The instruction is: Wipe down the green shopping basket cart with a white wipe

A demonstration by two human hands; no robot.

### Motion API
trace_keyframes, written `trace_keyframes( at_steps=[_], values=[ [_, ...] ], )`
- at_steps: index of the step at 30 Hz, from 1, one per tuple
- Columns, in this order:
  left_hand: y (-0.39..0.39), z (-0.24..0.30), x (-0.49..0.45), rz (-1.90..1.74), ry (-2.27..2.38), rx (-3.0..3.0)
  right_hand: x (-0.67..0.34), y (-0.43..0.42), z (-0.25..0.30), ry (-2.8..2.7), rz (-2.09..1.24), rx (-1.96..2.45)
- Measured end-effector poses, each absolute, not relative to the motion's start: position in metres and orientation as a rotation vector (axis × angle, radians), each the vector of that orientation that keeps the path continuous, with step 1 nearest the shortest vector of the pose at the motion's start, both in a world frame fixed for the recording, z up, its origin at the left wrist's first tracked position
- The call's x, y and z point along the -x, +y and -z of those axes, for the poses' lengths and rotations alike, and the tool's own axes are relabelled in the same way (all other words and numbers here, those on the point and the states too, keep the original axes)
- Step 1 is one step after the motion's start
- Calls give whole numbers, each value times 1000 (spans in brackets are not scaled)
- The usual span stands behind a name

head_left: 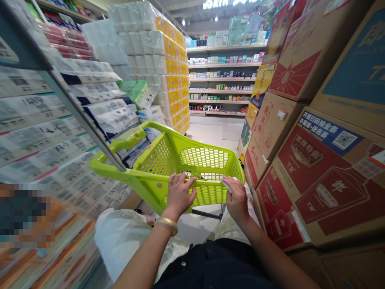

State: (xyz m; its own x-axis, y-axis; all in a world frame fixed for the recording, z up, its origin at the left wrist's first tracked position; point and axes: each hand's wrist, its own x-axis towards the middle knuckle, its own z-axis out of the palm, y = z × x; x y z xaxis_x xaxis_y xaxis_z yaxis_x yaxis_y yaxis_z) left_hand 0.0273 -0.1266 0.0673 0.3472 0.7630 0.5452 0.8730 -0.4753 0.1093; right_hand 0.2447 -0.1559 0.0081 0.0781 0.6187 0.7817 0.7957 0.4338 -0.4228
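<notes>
Hands rest along the near side of a lime-green cart point(174, 160) in a narrow shop aisle. The person's left hand point(181, 193), with a gold-coloured bangle point(166, 226) at the wrist, bends its fingers over the rim, thumb spread; how firmly it grips cannot be told. Apart from it, the right hand point(238, 198) closes around a slim white item point(230, 184), partly hidden, by the cart's right corner. Paper packs point(100, 110) rise on the left, printed cartons point(327, 176) on the right, close to the cart. That tight fit looks the likeliest cause of trouble: a swing to the right could scrape the cartons, while a turn to the left could drive the metal pole point(87, 116) on the cart's left side into the packs. Loosened fingers could drop the white item into the basket, and a backward roll could bump the person's legs point(123, 241).
</notes>
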Motion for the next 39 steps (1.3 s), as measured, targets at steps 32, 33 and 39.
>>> trace_keyframes(
  at_steps=[32,33,39],
  values=[
    [-82,-71,2,699,-1403,2466,-271,-148,-1,-1622,158,1281],
    [-79,-71,4,689,-1441,2427,-267,-148,-2,-1625,146,1275],
    [-92,-60,-5,758,-1799,2115,-239,-149,-7,-1698,4,1224]
  ],
)
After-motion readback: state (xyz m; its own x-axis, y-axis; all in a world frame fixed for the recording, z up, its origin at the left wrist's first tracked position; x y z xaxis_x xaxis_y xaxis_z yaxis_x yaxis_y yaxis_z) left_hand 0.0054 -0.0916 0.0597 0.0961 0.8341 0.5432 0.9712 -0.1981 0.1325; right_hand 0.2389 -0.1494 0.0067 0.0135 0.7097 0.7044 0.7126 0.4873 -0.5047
